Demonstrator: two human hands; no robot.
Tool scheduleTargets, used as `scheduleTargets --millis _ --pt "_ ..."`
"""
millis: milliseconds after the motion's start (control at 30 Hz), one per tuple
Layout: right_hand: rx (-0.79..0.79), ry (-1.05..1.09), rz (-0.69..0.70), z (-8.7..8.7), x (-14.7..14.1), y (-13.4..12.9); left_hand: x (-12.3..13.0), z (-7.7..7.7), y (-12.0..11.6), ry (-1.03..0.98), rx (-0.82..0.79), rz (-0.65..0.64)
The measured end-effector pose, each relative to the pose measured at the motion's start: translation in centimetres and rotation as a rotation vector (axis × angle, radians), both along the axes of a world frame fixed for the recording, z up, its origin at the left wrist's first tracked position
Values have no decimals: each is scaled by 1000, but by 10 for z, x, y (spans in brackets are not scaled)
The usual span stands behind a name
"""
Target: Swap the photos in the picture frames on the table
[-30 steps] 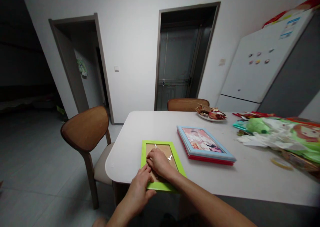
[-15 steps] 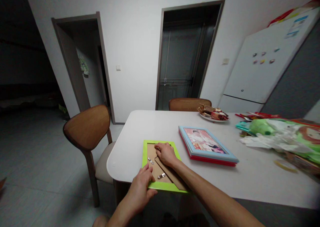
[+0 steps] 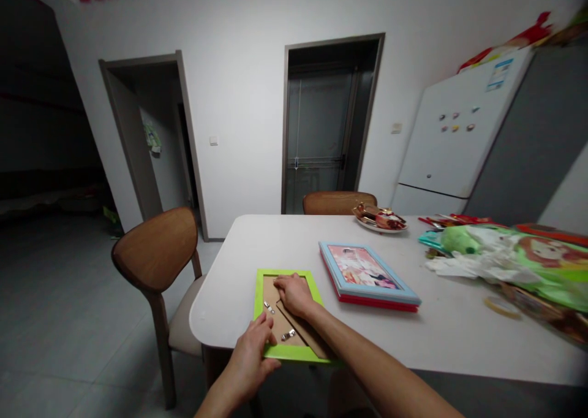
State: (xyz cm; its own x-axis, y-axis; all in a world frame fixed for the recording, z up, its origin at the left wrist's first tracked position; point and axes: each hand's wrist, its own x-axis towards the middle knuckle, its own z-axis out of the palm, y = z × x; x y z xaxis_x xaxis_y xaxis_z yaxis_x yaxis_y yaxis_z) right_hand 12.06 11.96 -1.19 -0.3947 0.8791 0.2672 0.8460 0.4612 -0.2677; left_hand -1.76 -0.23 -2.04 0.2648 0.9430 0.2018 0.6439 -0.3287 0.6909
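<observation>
A lime-green rectangular picture frame (image 3: pixel 258 298) is being held at the near left corner of the white counter (image 3: pixel 264 234), with its brown backing board (image 3: pixel 278 327) facing up. Its near left corner is being gripped by the left hand (image 3: pixel 253 349), the fingers being laid over the rim and the thumb being kept at the near edge. The upper part of the backing is being touched by the right hand (image 3: pixel 294 293), whose fingers are being held curled and narrow; whether anything is being pinched under them cannot be told. Two small silver metal clips (image 3: pixel 288 335) are being left exposed between the hands, and a brown strut (image 3: pixel 305 332) is being partly covered by the right forearm. Just to the right, a stack of light-blue and red picture frames (image 3: pixel 367 274) is being supported by the counter, a plate of wrapped items (image 3: pixel 380 220) lying beyond it.
</observation>
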Motion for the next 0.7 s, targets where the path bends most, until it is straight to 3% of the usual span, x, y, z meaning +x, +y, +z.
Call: scheduleTargets --millis 133,267,433,600,700 --pt "15 24 13 6 14 -20 0 -1 -1 -6 -17 16" --pt "-96 18 46 6 28 -43 0 -6 0 -19 2 11" --pt "-159 118 0 7 28 -45 -2 -15 1 -78 35 9" --pt "-136 84 5 29 29 -39 0 -7 6 -284 -10 102" --pt "-92 121 41 47 23 -44 5 1 15 -541 -16 199"
